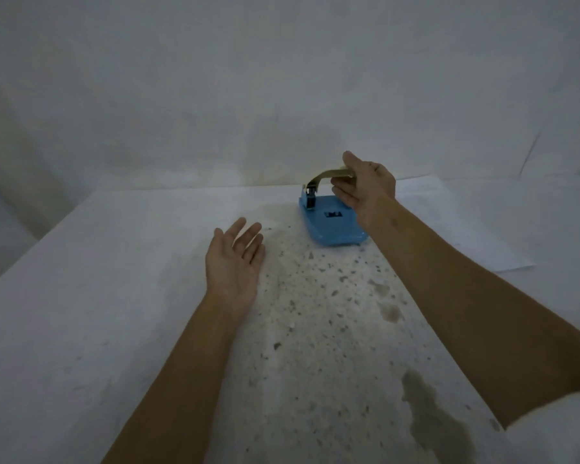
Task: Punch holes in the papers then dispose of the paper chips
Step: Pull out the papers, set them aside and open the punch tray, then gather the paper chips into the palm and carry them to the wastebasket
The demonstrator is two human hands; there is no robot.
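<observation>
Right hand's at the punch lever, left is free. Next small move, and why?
Probably close the right hand on the raised lever; its fingers look loose around it. The left hand hovers open and empty, no sheet is visibly in the blue punch, and paper lies behind.

The dark mark on the blue hole punch is unreadable.

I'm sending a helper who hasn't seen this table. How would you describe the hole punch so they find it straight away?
On the speckled table, look toward the far edge, just left of the white paper. There sits the hole punch, under the right hand, which is at its lever. It is the only coloured object: a bright blue base with a raised brassy lever.
</observation>
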